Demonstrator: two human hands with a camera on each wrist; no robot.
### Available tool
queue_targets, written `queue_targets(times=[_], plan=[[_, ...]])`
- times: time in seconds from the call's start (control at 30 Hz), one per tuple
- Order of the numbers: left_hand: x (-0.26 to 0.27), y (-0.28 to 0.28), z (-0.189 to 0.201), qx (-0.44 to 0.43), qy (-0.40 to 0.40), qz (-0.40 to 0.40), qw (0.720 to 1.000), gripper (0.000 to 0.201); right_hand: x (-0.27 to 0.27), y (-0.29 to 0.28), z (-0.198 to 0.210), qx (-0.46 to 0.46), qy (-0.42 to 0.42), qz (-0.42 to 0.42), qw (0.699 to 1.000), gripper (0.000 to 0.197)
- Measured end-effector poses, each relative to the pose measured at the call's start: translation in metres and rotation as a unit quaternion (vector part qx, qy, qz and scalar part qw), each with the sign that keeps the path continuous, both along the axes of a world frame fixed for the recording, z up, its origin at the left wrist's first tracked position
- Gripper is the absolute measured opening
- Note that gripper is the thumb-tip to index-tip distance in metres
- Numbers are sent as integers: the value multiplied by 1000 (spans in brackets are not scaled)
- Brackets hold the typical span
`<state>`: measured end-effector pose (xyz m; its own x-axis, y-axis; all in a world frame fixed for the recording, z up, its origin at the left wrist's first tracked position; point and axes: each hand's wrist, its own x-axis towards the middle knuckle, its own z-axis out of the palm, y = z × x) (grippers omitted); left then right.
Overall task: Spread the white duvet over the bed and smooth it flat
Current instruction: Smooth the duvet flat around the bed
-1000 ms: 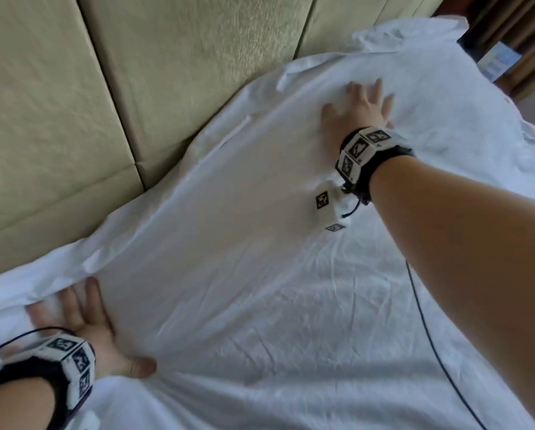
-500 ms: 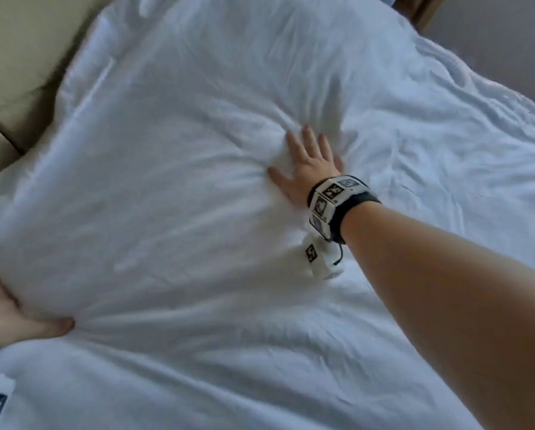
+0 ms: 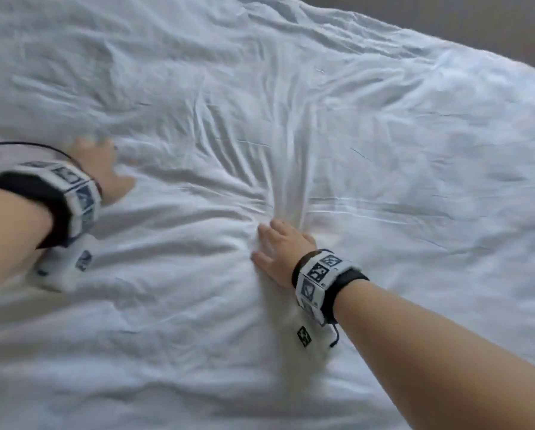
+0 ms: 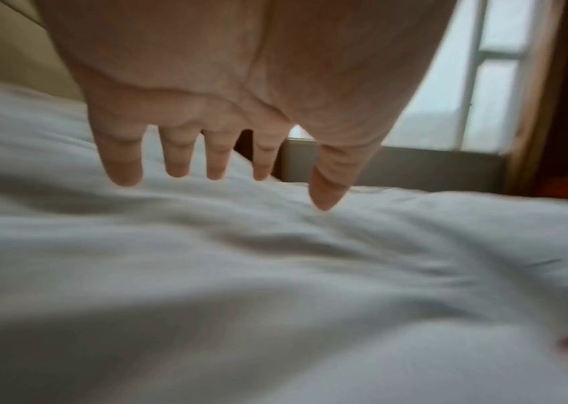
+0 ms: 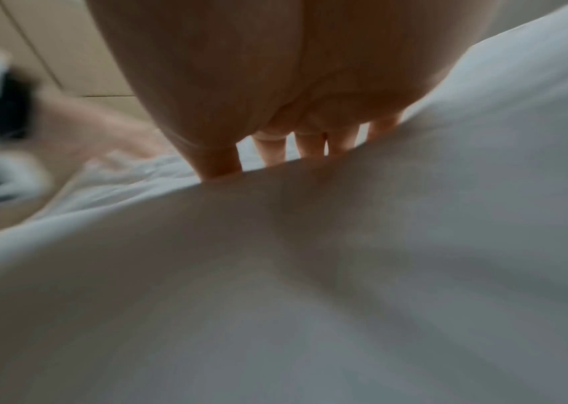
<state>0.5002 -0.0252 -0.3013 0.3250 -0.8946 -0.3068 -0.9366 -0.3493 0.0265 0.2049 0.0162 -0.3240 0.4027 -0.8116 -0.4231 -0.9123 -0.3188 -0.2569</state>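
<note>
The white duvet point(image 3: 368, 135) covers the whole head view, creased, with folds fanning out from the middle. My right hand point(image 3: 278, 246) lies flat on it near the centre, fingers straight and pressed into a bunched ridge. My left hand point(image 3: 104, 169) is at the left, blurred, palm down with fingers spread on the cloth. In the left wrist view the left hand point(image 4: 227, 175) hovers with straight fingers, tips touching the duvet point(image 4: 275, 287). In the right wrist view the right hand point(image 5: 296, 153) has its fingertips sunk behind a fold of duvet point(image 5: 344, 259).
A beige padded headboard point(image 4: 16, 54) stands behind the bed at the left. A window point(image 4: 483, 82) with a brown curtain point(image 4: 531, 109) lies beyond the far bed edge. Grey floor point(image 3: 446, 17) shows past the duvet's upper right edge.
My right hand has slid down the duvet toward me, pushing creases ahead of it. My left hand has left the headboard-side edge and swept inward across the duvet. The view has swung away from the headboard.
</note>
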Motion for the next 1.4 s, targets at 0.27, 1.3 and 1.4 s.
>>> queue_targets(times=[0.27,1.3,1.4], plan=[[-367,1,-11,90,42,-344,934,71,-150,50,23,148,-110,109,977,26],[-199,-90,-50,122,-49,-191,973,97,-105,-74,-17,10,-129,162,978,39],[-123,-83,-60,129,-129,-84,980,123,-205,-136,-20,-21,53,-8,998,62]])
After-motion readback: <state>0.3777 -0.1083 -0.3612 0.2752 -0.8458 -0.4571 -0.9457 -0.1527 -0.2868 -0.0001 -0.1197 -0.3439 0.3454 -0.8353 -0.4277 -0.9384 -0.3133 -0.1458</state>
